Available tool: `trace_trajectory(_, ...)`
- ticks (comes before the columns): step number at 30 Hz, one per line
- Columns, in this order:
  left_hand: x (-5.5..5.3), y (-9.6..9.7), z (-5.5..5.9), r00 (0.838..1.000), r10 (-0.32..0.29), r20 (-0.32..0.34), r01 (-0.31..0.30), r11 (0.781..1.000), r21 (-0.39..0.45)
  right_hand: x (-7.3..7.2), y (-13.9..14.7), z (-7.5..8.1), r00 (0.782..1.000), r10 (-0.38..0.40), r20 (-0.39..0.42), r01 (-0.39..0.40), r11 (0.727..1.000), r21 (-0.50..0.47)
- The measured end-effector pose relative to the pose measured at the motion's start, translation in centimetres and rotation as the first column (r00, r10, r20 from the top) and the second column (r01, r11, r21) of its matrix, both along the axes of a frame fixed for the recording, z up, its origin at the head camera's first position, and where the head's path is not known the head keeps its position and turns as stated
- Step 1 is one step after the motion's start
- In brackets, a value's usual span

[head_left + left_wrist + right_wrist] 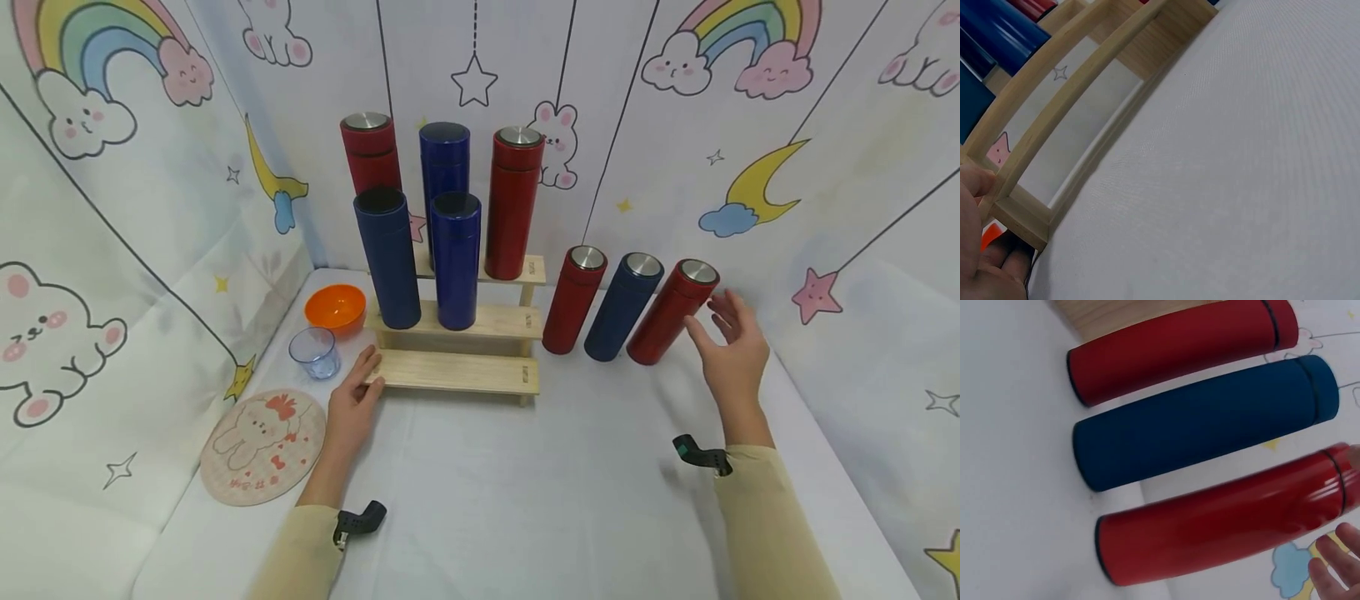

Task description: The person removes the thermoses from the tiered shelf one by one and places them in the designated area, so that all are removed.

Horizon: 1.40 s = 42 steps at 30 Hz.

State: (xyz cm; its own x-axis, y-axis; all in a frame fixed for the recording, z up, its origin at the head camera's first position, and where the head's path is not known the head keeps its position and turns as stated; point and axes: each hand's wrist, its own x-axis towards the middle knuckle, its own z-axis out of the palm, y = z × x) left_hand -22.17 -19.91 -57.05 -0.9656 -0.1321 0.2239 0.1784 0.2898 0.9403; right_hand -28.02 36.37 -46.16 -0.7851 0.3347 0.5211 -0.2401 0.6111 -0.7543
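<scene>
A three-tier wooden rack (450,371) stands on the table; my left hand (352,412) holds the left end of its lowest shelf. In the left wrist view the thumb (977,180) lies on one side of the rack's end and fingers on the other. To the rack's right stand a red thermos (573,300), a dark blue thermos (622,308) and a glossy red thermos (671,312), all upright. My right hand (735,358) is beside the glossy red thermos near its cap, thumb and fingers spread apart. Whether it touches is unclear.
On the top shelf stand two red thermoses (515,200) and a blue one (446,158); two blue thermoses (388,258) occupy the middle shelf. Left of the rack are an orange bowl (336,308), a clear glass (315,354) and a round rabbit-print mat (262,446). Printed cloth surrounds the table.
</scene>
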Motion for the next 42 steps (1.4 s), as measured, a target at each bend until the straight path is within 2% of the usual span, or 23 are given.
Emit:
trace_trajectory(12, -0.1, -0.2, -0.2, 1.000, 0.000, 0.016, 0.000, 1.000, 0.000, 1.6, -1.6, 3.3, 0.990, -0.008, -0.142, 0.013, 0.999, 0.032)
trace_trajectory(21, -0.3, -0.1, 0.1, 1.000, -0.016, -0.002, 0.016, 1.000, 0.026, 3.2, -5.6, 6.2, 0.963, 0.109, -0.246, -0.097, 0.993, 0.060)
trace_trajectory(25, -0.1, -0.2, -0.1, 1.000, -0.008, 0.009, 0.007, 1.000, 0.024, 3.6, -7.4, 6.6, 0.959, 0.152, -0.238, -0.138, 0.988, 0.073)
trace_trajectory(33, -0.1, -0.2, -0.3, 1.000, -0.010, -0.004, 0.010, 1.000, 0.026, 2.7, -8.7, 5.7, 0.961, 0.187, -0.205, -0.170, 0.981, 0.096)
trace_trajectory(42, 0.0, -0.3, -0.3, 1.000, -0.008, -0.012, 0.008, 1.000, 0.025, 3.9, -11.5, 7.4, 0.923, 0.309, -0.228, -0.301, 0.951, 0.069)
